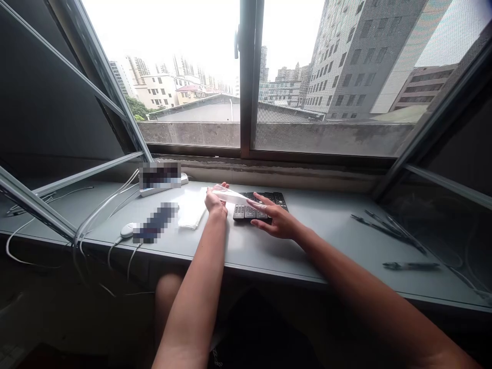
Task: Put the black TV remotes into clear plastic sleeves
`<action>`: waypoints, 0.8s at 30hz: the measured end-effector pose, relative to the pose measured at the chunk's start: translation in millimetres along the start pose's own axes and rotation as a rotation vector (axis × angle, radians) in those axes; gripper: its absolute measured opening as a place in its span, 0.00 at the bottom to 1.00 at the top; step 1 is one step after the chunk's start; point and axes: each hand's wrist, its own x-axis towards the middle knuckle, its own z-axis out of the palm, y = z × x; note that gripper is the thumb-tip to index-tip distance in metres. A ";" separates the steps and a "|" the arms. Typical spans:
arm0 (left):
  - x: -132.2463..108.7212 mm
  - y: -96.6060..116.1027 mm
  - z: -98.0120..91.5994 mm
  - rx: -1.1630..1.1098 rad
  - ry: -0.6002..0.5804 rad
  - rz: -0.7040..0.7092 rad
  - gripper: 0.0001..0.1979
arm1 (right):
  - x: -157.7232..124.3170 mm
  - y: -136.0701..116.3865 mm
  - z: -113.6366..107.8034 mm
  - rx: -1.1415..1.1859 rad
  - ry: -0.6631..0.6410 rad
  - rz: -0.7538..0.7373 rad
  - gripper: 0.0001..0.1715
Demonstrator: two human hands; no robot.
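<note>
— Head view: whereabouts of the clear film?
— Above the table, stretched aslant between the left hand and the right hand, partly over the black keypads.
— State of the grip?
— At the left, curled round one end of the film. At the right, spread, with thumb apart and fingers against the other end; whether pinching or merely touching, impossible to tell.
— Expected handling?
— Probably very light, limp, somewhat slippery and easily creased. Best taken by the edges, gently, between thumb and fingertip. As for the keypads, likely stiff; best held by the long sides.
— Materials, textures, shapes?
— In the film, thin, translucent and glossy, apparently plastic. In the keypads, dark, flat and oblong, studded with small buttons, set side by side in a block. Just left, a white stack, soft-looking, flat, roughly rectangular. In the table, smooth, grey, faintly reflective.
</note>
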 end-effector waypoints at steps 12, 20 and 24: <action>-2.1 -3.3 0.1 0.036 0.035 0.081 0.08 | -0.2 0.7 0.1 -0.017 0.017 -0.028 0.39; 3.9 -2.9 -3.2 0.018 0.037 0.061 0.13 | -0.6 2.1 0.9 -0.012 0.026 -0.039 0.41; 4.9 -3.5 -4.2 0.034 0.038 0.075 0.14 | -0.6 2.6 1.6 -0.028 0.025 -0.039 0.41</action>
